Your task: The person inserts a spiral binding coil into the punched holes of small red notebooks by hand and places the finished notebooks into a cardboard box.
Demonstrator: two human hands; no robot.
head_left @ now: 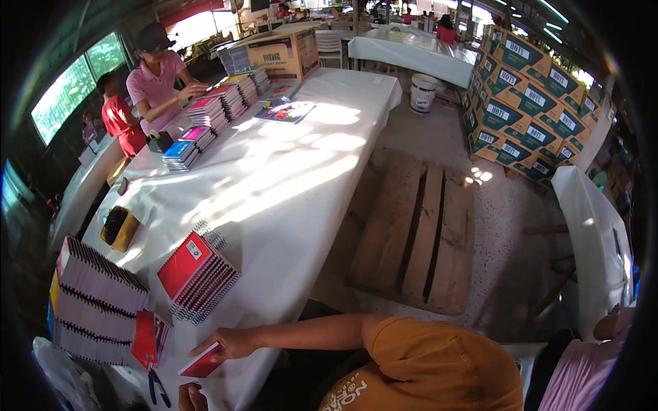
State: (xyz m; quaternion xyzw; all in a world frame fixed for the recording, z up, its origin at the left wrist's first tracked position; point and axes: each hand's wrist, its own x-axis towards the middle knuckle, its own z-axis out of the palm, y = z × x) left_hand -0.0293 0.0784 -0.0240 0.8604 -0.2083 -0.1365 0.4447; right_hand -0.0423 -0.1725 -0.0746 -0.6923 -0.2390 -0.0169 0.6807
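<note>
My right hand (234,342) grips a small red notebook (201,363), held tilted low over the near end of the table. Just below it my left hand (192,397) shows only partly at the lower edge. Its fingers are bent together, with a small dark bit at their tips that I cannot make out. Beside them on the left lie pliers with dark blue handles (159,389). A short stack of red notebooks (145,339) leans behind the pliers. Further back stands a fanned stack of red spiral notebooks (186,266), wire coils sticking out.
A tall stack of spiral-bound notebooks (99,305) stands at the left edge. A yellow-brown container (123,231) holds dark pieces. Across the white-covered table (274,205), a person in pink (152,89) handles notebook stacks (208,113). A wooden pallet (425,233) and stacked cartons (524,103) stand right.
</note>
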